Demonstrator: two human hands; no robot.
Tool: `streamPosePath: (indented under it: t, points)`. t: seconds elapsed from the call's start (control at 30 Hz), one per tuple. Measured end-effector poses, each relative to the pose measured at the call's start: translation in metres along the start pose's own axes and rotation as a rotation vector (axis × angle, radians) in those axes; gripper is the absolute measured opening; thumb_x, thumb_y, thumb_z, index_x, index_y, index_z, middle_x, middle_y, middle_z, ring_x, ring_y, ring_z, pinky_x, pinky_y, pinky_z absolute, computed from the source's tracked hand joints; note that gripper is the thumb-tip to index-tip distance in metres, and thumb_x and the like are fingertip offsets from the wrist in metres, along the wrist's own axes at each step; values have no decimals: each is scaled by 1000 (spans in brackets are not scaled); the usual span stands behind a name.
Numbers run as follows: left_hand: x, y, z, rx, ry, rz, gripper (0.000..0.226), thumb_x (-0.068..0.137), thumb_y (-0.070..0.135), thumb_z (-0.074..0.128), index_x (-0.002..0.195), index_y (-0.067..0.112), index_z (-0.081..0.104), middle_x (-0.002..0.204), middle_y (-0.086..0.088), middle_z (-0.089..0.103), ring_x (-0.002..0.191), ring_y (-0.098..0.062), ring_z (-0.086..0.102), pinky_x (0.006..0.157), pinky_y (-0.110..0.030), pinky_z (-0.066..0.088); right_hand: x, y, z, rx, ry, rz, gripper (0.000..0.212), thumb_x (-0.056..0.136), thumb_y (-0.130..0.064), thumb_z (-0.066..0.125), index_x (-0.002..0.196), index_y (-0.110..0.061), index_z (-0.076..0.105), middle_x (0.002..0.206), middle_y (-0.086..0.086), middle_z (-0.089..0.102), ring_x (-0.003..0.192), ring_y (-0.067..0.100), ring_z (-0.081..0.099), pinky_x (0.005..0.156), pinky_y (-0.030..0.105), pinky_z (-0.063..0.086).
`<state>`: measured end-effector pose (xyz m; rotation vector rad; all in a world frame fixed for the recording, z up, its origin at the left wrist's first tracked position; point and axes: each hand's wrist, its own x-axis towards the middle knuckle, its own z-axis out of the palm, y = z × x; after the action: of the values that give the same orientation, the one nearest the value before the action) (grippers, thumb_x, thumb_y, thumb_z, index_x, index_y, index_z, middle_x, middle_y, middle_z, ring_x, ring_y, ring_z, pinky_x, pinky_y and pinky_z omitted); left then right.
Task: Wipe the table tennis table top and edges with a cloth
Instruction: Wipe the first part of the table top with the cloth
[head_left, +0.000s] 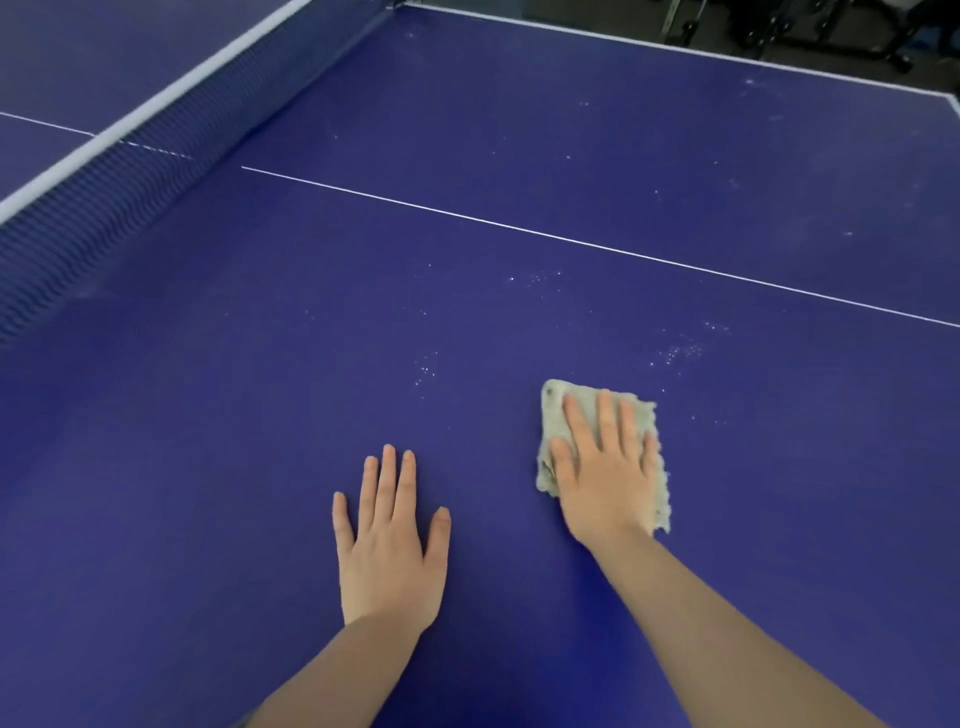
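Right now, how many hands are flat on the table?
2: the left hand rests bare on the table; the right hand presses the cloth beside it.

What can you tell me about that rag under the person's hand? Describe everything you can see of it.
The cloth is a small, pale grey-beige rag that looks fuzzy and worn, with frayed, ragged edges along its right side. It seems folded into a rough rectangle and lies flat on the blue table top, near some white specks of dust. The right hand presses on it with straight, spread fingers, covering most of it, so only its far end and side edges show. The left hand rests apart from it.
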<state>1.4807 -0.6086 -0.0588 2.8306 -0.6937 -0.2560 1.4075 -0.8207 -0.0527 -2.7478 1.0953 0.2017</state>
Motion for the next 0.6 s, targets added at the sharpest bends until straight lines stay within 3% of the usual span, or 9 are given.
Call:
streamPosePath:
  t: [0.1,0.17,0.23,0.3,0.37,0.47,0.53,0.6]
  points:
    - [6,-20,-13,-59,26,-14,71,87,61,-3,151,32,-9,160,13,-11,146,-6,-18,120,-31,-10,-48,-9,11,-24,121,-50,63,100,-51,-5,158,-32,7,166,6,13,153,25,3,120,50,9]
    - [15,-48,-22,-39,66,-34,67,92,61,-2,152,33,-6,160,13,-9,147,-6,-16,121,-32,-6,-66,-38,18,23,93,-272,57,104,-48,8,155,-30,28,160,8,30,150,29,20,115,51,18]
    - [21,-72,-31,-1,75,-48,67,93,61,0,154,34,-2,161,14,-8,147,-6,-14,121,-32,-7,-59,-71,21,-7,30,-488,54,104,-49,16,154,-31,31,161,6,29,151,29,20,115,51,16]
    - [25,-79,-34,-8,66,-84,63,98,57,8,154,32,-3,160,15,-10,147,-4,-16,121,-32,-8,-30,-95,15,-42,50,-606,55,103,-50,16,156,-35,22,165,2,18,153,25,7,118,49,6]
    - [28,-76,-34,-17,84,-109,62,100,49,17,155,29,-4,160,14,-12,147,-4,-17,121,-32,-8,9,-98,5,-48,5,-523,55,103,-49,11,157,-40,3,167,-3,-5,152,20,-14,120,46,-10]
    - [26,-75,-34,-27,83,-100,62,100,47,17,154,28,-6,160,13,-13,147,-6,-18,121,-33,-10,33,-72,-5,-51,-56,-208,57,99,-51,-4,154,-41,-14,164,-4,-20,149,18,-25,121,46,-12]
    - [26,-78,-33,-30,87,-99,61,100,49,12,154,28,-8,160,12,-13,147,-7,-19,122,-34,-9,11,-65,3,-66,35,-155,64,92,-52,-15,155,-39,-14,166,0,-13,151,19,-19,122,47,-5]
    - [26,-79,-31,-26,90,-97,62,97,51,2,153,27,-10,160,11,-15,147,-8,-20,121,-35,-9,-25,-83,13,-56,112,-250,62,100,-50,-1,158,-34,8,166,6,12,153,25,5,120,49,10]
